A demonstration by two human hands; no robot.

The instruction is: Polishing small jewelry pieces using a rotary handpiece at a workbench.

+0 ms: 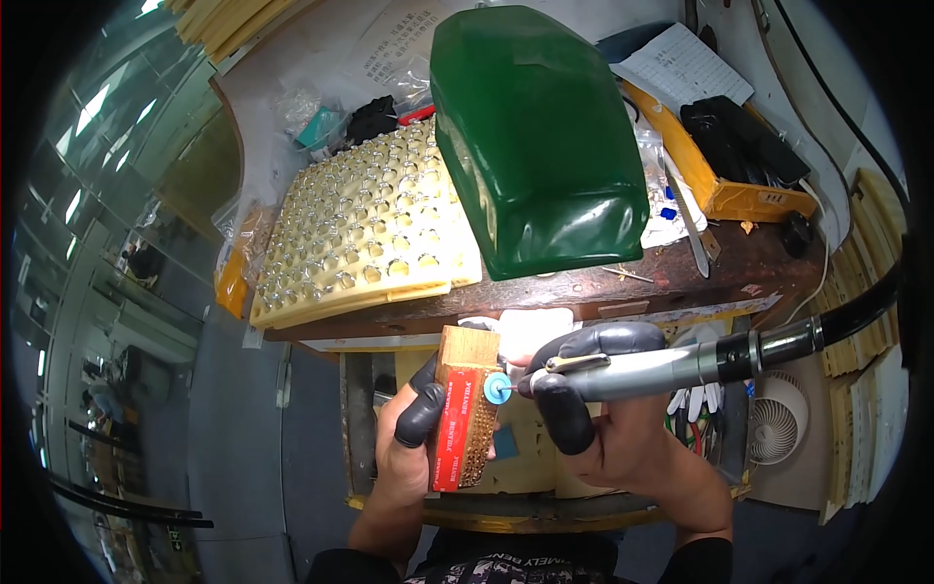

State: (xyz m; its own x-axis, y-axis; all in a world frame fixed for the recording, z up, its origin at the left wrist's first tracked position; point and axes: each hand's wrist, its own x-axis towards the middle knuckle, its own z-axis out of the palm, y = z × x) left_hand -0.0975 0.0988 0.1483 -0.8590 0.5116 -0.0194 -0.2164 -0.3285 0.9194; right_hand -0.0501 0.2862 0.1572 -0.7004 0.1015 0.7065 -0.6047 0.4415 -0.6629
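Note:
My left hand (407,433), with black finger covers, grips a wooden block (471,346) held upright above an open drawer. Red printed tape (453,433) covers the block's near-left face. Its right side bears many small golden-brown bumps, too small to make out. My right hand (623,443), also with black finger covers, is closed around a silver rotary handpiece (652,372). A small blue disc (497,388) on the handpiece's tip sits at the block's upper right edge; whether it touches cannot be made out.
A glossy green lamp hood (545,136) hangs over the bench. Left of it lies a cream board (350,304) with rows of shiny metal rings. A yellow box (759,202) holds dark items at right. The handpiece's black cable (866,310) runs right, above a white fan (781,419).

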